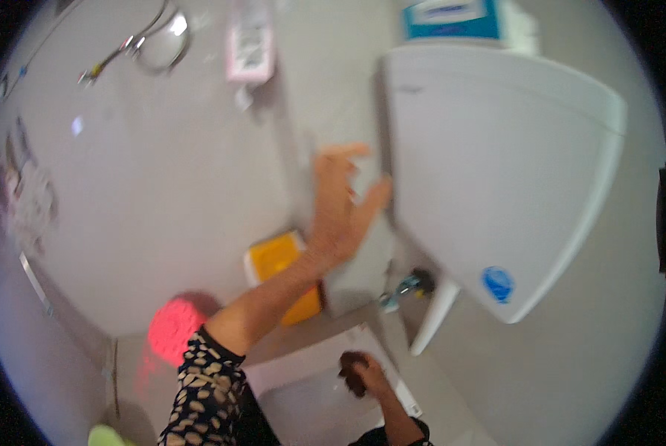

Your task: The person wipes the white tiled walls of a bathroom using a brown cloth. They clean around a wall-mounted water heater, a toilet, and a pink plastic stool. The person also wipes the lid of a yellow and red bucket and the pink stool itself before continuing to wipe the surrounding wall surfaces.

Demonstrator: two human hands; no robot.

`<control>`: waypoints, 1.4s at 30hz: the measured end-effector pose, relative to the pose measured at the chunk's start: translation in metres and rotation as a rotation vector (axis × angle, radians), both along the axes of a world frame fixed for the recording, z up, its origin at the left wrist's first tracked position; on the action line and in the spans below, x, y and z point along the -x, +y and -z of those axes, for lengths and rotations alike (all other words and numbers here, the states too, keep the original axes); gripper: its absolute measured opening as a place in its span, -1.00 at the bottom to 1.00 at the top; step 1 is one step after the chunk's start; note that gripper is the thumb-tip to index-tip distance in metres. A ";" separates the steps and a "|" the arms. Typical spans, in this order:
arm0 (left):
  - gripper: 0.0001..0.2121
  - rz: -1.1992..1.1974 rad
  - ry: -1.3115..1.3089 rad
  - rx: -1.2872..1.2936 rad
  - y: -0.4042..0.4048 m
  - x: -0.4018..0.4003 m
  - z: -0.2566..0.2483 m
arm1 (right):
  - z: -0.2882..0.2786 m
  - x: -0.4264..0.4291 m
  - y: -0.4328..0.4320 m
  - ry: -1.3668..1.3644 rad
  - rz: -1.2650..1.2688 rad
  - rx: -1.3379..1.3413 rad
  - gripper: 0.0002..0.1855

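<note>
My left hand (338, 206) reaches upward across the middle of the view, its fingers and thumb apart, with nothing seen in them. Its thumb tip is close to the side edge of a large white panel-like unit (500, 161) bearing a blue sticker; whether they touch I cannot tell. Below, my right hand (375, 376) grips a small dark brown object (353, 373), too blurred to name. That hand is over a shallow white rectangular basin or box (310, 401). Partly hidden by my left forearm is a yellow and white container (274, 256).
A teal and white pack (453, 22) sits at the unit's top. Nearby are a pink packet (250, 44) with writing, a coiled metal hose (163, 47), a bright pink round item (176, 331), a dark-headed fitting (408, 285), and a pale green object (105, 436).
</note>
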State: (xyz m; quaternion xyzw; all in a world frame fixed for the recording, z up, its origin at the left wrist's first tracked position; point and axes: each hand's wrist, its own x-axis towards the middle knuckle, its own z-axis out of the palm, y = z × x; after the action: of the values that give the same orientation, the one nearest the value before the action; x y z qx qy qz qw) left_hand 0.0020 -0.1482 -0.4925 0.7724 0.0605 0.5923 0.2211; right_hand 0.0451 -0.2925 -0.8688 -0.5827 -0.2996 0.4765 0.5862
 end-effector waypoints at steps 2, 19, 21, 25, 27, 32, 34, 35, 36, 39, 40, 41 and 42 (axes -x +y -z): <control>-0.66 0.236 0.247 0.295 0.017 0.029 0.084 | 0.015 0.006 0.012 0.020 0.039 -0.015 -0.57; -0.56 -0.919 0.530 0.478 0.188 0.419 0.360 | -0.007 0.172 0.155 0.503 -0.131 -0.142 -0.41; -0.49 -0.964 0.627 0.390 0.216 0.466 0.373 | -0.002 0.187 0.182 0.593 -0.071 -0.124 -0.41; -0.39 -0.701 1.012 0.158 0.249 0.501 0.414 | 0.005 0.229 0.234 0.463 0.009 -0.089 -0.48; -0.37 -0.723 1.102 0.121 0.247 0.499 0.420 | 0.005 0.249 0.251 0.398 0.030 -0.112 -0.56; -0.48 -0.678 1.029 0.070 0.247 0.500 0.422 | 0.006 0.289 0.275 0.279 0.058 -0.177 -0.62; -0.54 -0.561 0.932 0.063 0.246 0.507 0.432 | -0.002 0.304 0.286 0.198 0.073 -0.113 -0.65; -0.56 -0.536 0.883 0.095 0.244 0.510 0.435 | -0.009 0.313 0.296 0.120 0.081 -0.118 -0.65; -0.59 -0.510 0.834 0.119 0.243 0.511 0.433 | -0.015 0.321 0.307 0.044 0.092 -0.130 -0.65; -0.57 -0.546 0.751 0.419 0.236 0.510 0.424 | 0.000 0.331 0.339 -0.232 0.069 -0.171 -0.59; -0.54 -0.577 0.732 0.559 0.235 0.509 0.421 | 0.011 0.341 0.349 -0.353 0.062 -0.194 -0.56; -0.51 -0.704 0.802 0.457 0.236 0.505 0.416 | 0.019 0.348 0.352 -0.519 0.018 -0.229 -0.54; -0.48 -0.836 0.869 0.354 0.237 0.502 0.411 | 0.024 0.359 0.355 -0.682 -0.018 -0.270 -0.52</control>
State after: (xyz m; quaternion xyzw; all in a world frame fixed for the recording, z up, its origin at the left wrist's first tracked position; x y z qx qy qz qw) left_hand -0.4995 0.0893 -0.9035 0.8054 0.5389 0.2414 0.0507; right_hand -0.3139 0.0627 -0.8931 -0.6229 -0.5428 0.2162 0.5202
